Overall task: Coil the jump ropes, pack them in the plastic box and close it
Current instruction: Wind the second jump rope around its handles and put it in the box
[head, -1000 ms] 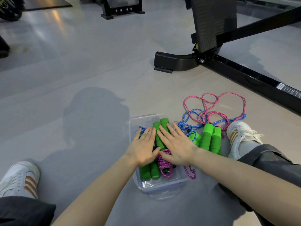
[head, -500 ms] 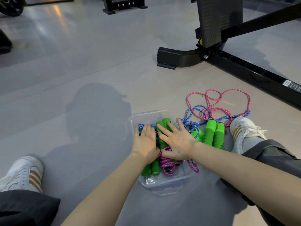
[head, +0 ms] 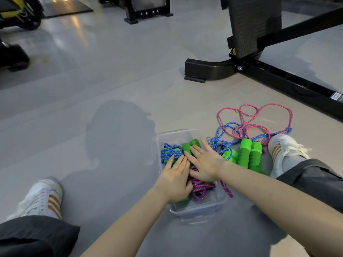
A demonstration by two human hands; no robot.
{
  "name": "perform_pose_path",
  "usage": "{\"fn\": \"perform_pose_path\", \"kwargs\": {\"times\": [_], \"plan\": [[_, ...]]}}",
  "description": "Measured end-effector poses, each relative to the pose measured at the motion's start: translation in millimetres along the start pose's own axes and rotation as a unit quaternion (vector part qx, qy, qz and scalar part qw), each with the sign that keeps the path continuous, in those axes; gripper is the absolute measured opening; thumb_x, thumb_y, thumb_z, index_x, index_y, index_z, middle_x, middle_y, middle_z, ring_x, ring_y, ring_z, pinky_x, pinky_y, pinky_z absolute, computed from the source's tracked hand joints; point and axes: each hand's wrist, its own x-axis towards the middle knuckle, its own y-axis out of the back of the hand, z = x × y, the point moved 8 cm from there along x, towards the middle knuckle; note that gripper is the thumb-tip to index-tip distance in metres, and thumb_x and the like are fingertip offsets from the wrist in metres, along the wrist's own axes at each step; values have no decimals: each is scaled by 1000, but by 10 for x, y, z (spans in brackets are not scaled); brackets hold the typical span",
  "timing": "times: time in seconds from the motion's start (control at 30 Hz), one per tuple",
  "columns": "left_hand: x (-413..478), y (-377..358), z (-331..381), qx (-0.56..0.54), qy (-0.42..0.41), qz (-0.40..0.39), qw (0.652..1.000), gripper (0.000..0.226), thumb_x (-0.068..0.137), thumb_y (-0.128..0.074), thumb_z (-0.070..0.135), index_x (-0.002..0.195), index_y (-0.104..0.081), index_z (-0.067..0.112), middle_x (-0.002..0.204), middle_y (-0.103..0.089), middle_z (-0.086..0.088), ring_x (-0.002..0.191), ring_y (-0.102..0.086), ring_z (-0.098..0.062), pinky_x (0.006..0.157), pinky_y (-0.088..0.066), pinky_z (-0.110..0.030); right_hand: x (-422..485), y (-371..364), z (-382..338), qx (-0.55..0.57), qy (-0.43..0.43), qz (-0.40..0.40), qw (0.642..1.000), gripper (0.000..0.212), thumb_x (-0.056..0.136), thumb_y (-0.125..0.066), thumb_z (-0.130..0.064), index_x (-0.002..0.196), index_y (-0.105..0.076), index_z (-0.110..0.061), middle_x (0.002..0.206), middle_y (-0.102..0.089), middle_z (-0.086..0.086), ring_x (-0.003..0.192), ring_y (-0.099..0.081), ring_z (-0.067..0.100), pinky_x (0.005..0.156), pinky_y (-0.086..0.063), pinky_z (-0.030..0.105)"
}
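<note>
One black metal machine frame (head: 263,75) stands on the smooth grey floor (head: 92,89). Nearer, a clear rectangular plastic box (head: 196,210) sits open, holding a coiled blue braided rope (head: 169,152), green foam handles (head: 186,146) and a bunched magenta rope (head: 201,188), one strand trailing over its right wall. Just right of it lie loose pink and blue ropes (head: 259,110) with ribbed green handles (head: 245,154). The left hand (head: 176,178) and right hand (head: 206,161) press flat on the contents, fingers straight, grasping nothing. The packed handles' lower ends are hidden beneath them.

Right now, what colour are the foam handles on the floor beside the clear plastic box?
Bright green; the head view shows the foam handles best.
</note>
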Motion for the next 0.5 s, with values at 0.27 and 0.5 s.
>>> {"fn": "perform_pose_path", "kwargs": {"times": [0.27,0.5], "plan": [[-32,-59,-3,55,45,-107,992,67,98,-18,41,152,-1,5,159,0,-14,146,9,-26,116,13,-47,-381,276,78,3,55,134,989,49,68,-42,-58,78,-70,-20,89,-55,6,86,-52,26,77,-27,35],[-70,-41,28,19,37,-107,993,69,97,-19,59,151,11,27,159,3,-15,146,13,-28,115,15,-49,-439,329,247,89,-36,-22,995,21,83,-52,-12,94,-66,-2,96,-60,14,87,-61,31,60,-39,30]]}}
